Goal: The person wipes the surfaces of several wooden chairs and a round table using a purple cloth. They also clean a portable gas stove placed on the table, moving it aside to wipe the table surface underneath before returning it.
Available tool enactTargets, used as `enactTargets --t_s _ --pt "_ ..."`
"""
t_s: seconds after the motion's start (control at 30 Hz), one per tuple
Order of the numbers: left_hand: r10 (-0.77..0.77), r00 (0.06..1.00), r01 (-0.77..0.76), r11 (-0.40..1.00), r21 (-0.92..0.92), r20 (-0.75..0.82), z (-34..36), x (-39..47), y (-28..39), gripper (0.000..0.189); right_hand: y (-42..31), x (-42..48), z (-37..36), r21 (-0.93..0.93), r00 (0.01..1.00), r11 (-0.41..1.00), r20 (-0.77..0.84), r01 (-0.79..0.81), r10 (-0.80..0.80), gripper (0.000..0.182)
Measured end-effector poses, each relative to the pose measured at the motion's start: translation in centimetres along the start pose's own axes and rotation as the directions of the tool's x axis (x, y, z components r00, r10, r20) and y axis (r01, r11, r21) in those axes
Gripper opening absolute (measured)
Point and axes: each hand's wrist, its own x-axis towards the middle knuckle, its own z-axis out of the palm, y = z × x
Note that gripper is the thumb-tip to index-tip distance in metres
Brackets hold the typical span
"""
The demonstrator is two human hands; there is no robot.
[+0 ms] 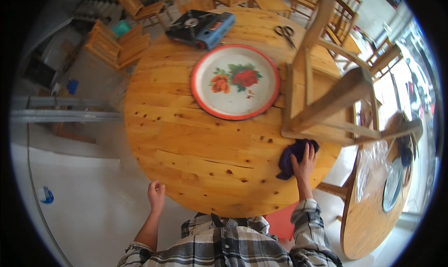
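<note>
A dark purple cloth (288,159) lies bunched near the right edge of the round wooden table (196,144). My right hand (305,163) rests on it with the fingers spread forward. At the table's lower left edge hangs my left hand (156,196), its fingers curled and nothing visible in them. An enamel tray (210,104) with a red rim and painted flowers sits beyond both hands. Just past the cloth, an upturned wooden stool (329,102) stands on the table, legs in the air.
A portable gas stove (201,28) and black-handled scissors (287,34) lie at the table's far side. Wooden chairs (119,46) stand around it. To the right, a second wooden table (367,228) carries clear plastic wrap (371,169) and a metal-rimmed tray (392,186). A red stool (281,223) is below.
</note>
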Motion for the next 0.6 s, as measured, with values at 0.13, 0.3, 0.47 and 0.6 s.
enactTargets --t_s 0.13,0.3,0.47,0.6 --pt "-0.181 0.937 0.214 0.973 0.081 -0.3 -6.4 -3.1 -12.9 0.02 -5.4 -4.3 0.9 0.084 0.964 0.986 0.213 0.146 -0.161 0.093" --pt "-0.495 0.789 0.497 0.863 -0.095 -0.364 -9.9 -1.6 -20.8 0.019 -15.3 -12.8 1.2 0.021 0.94 0.985 0.298 0.17 -0.168 0.098" --pt "-0.403 0.897 0.364 0.906 -0.215 -0.181 -12.3 7.1 -25.1 0.024 -27.3 -18.3 4.8 0.028 0.919 0.981 0.343 0.194 -0.192 0.099" --pt "-0.475 0.88 0.437 0.827 -0.354 -0.024 -19.6 12.7 -26.7 0.024 -41.1 -19.6 8.8 0.032 0.855 0.968 0.463 0.248 -0.234 0.099"
